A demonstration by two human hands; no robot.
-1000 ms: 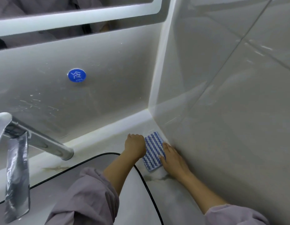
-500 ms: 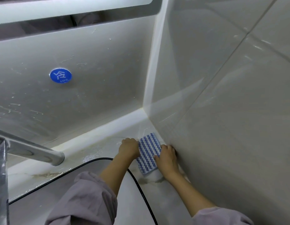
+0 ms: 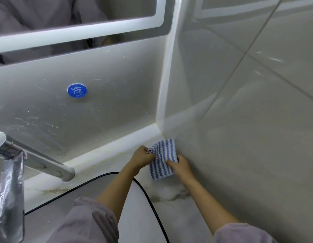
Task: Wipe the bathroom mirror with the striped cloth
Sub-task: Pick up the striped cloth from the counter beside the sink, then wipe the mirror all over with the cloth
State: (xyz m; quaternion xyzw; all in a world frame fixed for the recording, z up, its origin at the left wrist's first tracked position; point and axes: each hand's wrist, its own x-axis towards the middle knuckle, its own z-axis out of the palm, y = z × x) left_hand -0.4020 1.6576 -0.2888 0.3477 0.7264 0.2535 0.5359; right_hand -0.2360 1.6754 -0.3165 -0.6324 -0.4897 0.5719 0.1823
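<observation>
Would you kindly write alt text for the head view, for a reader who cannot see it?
A person's left hand and right hand hold a striped cloth at the counter's tiled corner, below the mirror. A chrome tap juts out at left.

We see the striped cloth (image 3: 162, 159), white with wavy blue stripes and folded into a small rectangle, at the far right corner of the counter (image 3: 169, 195), just beside the right wall (image 3: 239, 137). The left hand (image 3: 143, 157) pinches its bunched left edge and the right hand (image 3: 180, 166) grips its right side. The mirror (image 3: 64, 13) hangs far left, well above the cloth, with a lit white band near its border and pale purple clothing reflected in it.
</observation>
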